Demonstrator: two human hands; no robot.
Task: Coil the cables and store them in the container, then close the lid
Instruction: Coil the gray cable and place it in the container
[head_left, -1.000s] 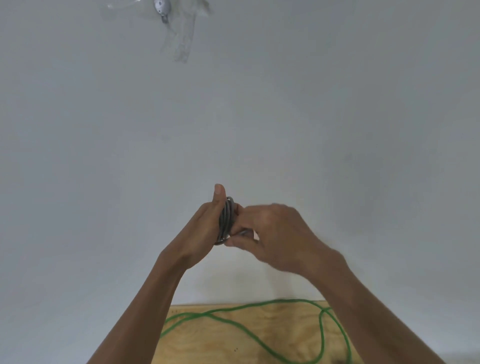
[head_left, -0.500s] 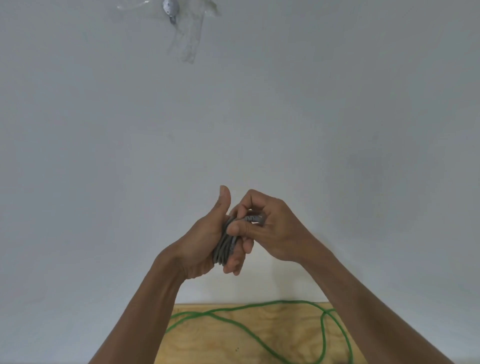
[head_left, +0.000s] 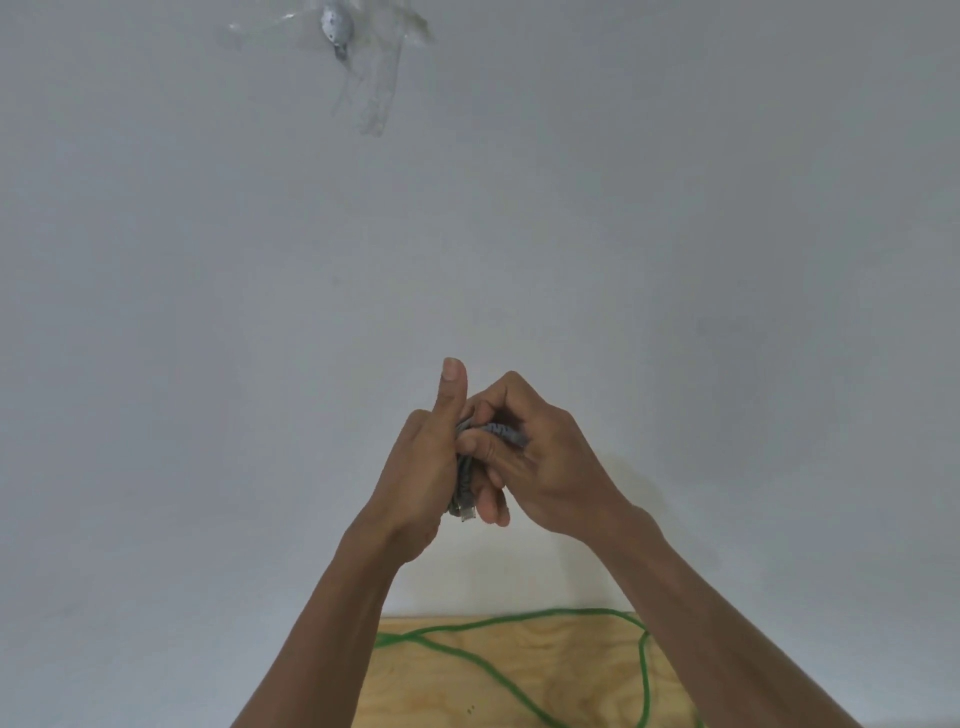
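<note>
Lying on the plywood desk (head_left: 519, 675) nearest the camera: green cable (head_left: 470, 657), uncoiled, in loose loops. Above it, both forearms raised in front of a white wall (head_left: 675, 234). Left hand (head_left: 423, 467) grips the coiled grey cable (head_left: 464, 480), thumb straight up, fingers curled round the bundle; a connector end pokes out below. Right hand (head_left: 540, 460) touches the left, fingers curled, pinching the cable's upper strand. Farthest, high on the wall: a small metal fitting (head_left: 334, 28) under clear tape
</note>
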